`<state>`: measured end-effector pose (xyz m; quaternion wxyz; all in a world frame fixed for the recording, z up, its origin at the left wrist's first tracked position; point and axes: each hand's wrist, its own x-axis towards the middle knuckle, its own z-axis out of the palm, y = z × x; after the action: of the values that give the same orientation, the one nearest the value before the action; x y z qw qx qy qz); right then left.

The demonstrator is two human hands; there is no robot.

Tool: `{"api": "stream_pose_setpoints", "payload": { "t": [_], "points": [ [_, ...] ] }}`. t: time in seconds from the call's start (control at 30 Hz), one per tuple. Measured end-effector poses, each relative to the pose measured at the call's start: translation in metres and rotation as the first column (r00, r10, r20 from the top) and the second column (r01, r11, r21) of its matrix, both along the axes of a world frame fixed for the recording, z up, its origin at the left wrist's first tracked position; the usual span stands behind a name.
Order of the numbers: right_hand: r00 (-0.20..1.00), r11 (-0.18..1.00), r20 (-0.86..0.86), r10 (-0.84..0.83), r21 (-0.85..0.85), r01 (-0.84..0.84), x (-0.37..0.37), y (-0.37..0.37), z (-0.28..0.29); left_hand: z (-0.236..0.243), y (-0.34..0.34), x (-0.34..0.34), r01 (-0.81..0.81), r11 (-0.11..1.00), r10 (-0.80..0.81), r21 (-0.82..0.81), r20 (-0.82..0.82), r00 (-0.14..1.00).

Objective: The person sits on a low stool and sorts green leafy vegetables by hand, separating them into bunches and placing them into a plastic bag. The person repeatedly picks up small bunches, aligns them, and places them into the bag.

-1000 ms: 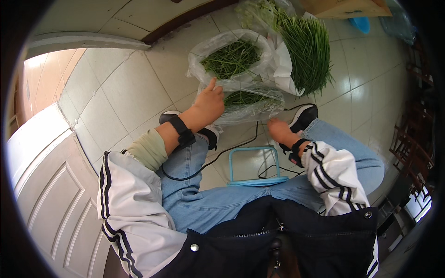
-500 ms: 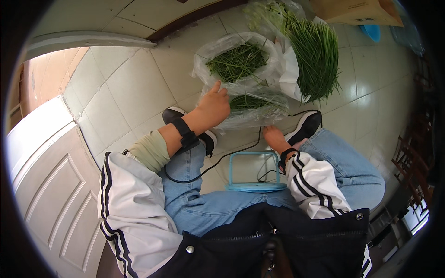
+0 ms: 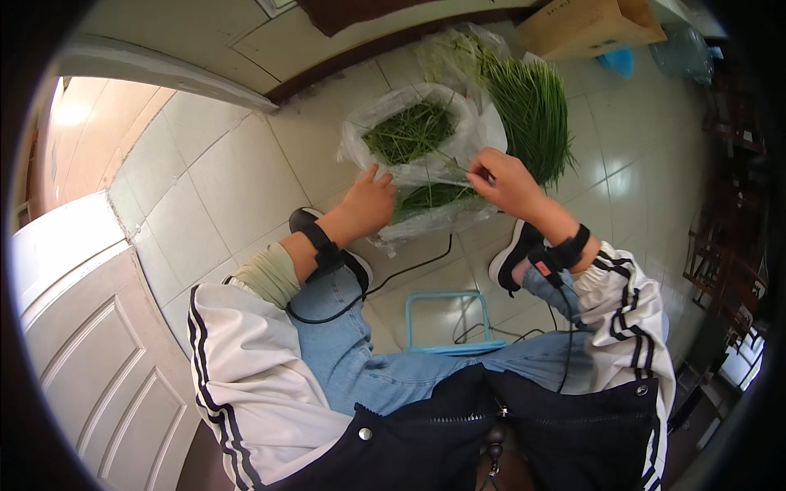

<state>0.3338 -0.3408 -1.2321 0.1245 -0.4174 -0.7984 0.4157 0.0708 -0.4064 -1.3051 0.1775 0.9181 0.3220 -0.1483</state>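
Observation:
Two clear plastic bags stand on the floor in front of me. The far bag point(image 3: 354, 135) holds a loose heap of chives point(image 3: 413, 131); the near bag point(image 3: 442, 214) has more green blades point(image 3: 434, 195) inside. At the left rim of the near bag is my left hand point(image 3: 368, 202), its fingers apart, one pointing up toward the far bag. My right hand point(image 3: 509, 182) hovers over the near bag's right side, thumb and fingers pinched on what looks like a thin green chive stalk. Behind it lies a big bundle of long chives point(image 3: 536, 114) on white wrapping.
A light blue stool frame point(image 3: 446, 296) stands between my legs, with a black cable point(image 3: 409, 276) running past it. Farther off are a brown paper bag point(image 3: 589, 29), a blue bowl point(image 3: 620, 62) and a large clear plastic bottle point(image 3: 684, 53). A white panelled door point(image 3: 115, 352) is at left.
My right hand has risen from beside my right shoe to above the near bag, now pinching. My left hand has lowered slightly, staying by the bag's rim.

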Motion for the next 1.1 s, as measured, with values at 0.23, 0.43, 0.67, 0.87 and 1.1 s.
{"api": "stream_pose_setpoints", "payload": {
  "t": [0.23,0.43,0.67,0.87,1.1],
  "points": [
    [0.991,0.964,0.128,-0.036,0.265,0.001,-0.086,0.045,-0.074,-0.019,0.022,-0.033,-0.068,0.997,0.071,-0.042,0.062,0.996],
    [0.985,0.951,0.135,-0.108,0.303,0.063,-0.092,0.070,-0.118,-0.050,0.056,-0.052,-0.085,0.996,0.082,0.019,0.113,0.990],
    [0.917,0.923,0.121,-0.379,0.126,0.365,-0.096,0.069,-0.124,-0.073,0.106,-0.062,-0.657,0.727,0.663,-0.199,0.452,0.596],
    [0.826,0.968,0.530,-0.192,0.243,0.070,-0.145,0.073,-0.157,-0.104,0.153,-0.097,-0.948,0.317,0.845,0.039,0.442,0.301],
    [0.931,0.629,0.155,-0.330,-0.700,0.339,-0.176,0.096,-0.192,-0.141,0.153,-0.136,-0.867,0.304,0.939,-0.395,0.275,0.204]
  ]
}}
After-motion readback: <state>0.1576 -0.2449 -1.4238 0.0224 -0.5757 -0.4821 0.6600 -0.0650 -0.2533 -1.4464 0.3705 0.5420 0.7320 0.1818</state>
